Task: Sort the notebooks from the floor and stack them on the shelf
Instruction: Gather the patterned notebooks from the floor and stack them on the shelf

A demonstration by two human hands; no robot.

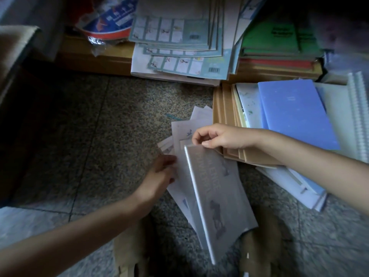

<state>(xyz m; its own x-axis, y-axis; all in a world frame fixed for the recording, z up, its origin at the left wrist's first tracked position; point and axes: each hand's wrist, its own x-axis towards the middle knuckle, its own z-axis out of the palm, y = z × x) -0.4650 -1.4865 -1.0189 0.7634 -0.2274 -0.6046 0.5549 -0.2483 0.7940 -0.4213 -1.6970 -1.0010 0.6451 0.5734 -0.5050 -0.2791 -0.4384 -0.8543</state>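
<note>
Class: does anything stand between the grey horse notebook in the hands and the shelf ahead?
Nothing visible does. The right hand pinches the grey notebook, the left hand holds the pale notebooks; only bare floor lies before the shelf.

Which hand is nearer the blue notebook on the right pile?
Right. The right hand pinches the grey notebook at its top edge, just left of the blue notebook. The left hand is farther left, holding the fanned notebooks by their edge.

a: what's the floor (99,126) like?
b: speckled stone tiles, dark grout lines between them.
a: and behind?
b: a low wooden ledge (95,58) runs along the far edge. light's dim, the corners fall off to black.
</note>
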